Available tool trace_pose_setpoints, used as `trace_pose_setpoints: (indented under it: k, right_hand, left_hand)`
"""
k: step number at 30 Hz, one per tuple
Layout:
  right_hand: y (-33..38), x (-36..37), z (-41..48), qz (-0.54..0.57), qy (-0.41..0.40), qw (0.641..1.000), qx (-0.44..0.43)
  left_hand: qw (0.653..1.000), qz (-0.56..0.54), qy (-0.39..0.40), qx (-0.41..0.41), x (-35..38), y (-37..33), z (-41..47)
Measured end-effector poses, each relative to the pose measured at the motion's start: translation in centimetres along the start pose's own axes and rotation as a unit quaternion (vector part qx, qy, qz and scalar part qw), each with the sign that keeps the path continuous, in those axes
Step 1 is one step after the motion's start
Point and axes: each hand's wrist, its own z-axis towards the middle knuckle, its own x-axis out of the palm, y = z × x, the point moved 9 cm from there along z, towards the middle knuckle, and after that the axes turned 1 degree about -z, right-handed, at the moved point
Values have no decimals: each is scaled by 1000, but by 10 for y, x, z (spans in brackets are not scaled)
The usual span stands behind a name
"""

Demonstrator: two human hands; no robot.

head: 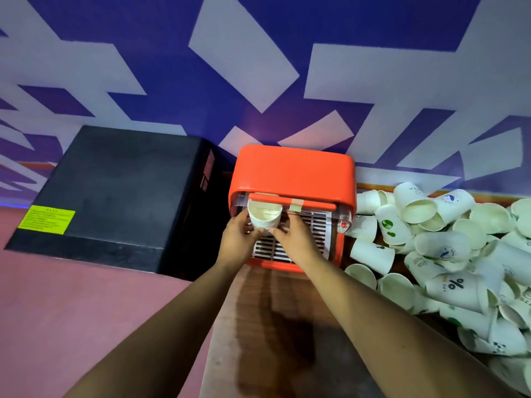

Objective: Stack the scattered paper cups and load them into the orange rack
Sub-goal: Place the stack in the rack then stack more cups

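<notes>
The orange rack (293, 170) stands at the back of the wooden table, its front open over a white slotted grille (310, 225). A stack of white paper cups (265, 215) sits upright in the rack's left side, mouth toward me. My left hand (238, 239) grips the stack from the left. My right hand (293, 239) pinches its lower right side. Several loose paper cups (431, 242) lie in a heap to the right of the rack.
A black box (115, 191) with a yellow label (46, 219) sits left of the rack. The brown wooden table (273, 326) runs toward me under my arms. A blue and white patterned wall (258, 67) stands behind.
</notes>
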Motion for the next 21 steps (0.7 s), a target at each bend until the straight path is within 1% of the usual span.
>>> trace_pose_setpoints:
  k: [4,6,13,15,17,19,21]
  right_hand:
    - [1,7,13,-4,-3,1000,10]
    - [3,8,15,-19,-18,1000,13]
    - [17,1,19,-85,-52,995,-2]
    - [17,-4,14,-99,-45,994,-6]
    - [12,-12,2,-100,-32,994,-19]
    - [5,-26,-21,-104,-19,994,-31]
    - [-2,-45,-49,-119,-13,991,-55]
  left_hand:
    - [999,-14,-40,-10,-5,1,4]
    - [999,-14,-50,-15,-5,3,5]
    - [1000,-21,-4,-17,2,6,13]
    - [1000,-19,9,-10,2,6,10]
    - [1000,-22,1,-20,-2,7,0]
    - [999,-23,-3,-31,-3,7,-14]
    - [1000,-7,7,-20,0,3,-29]
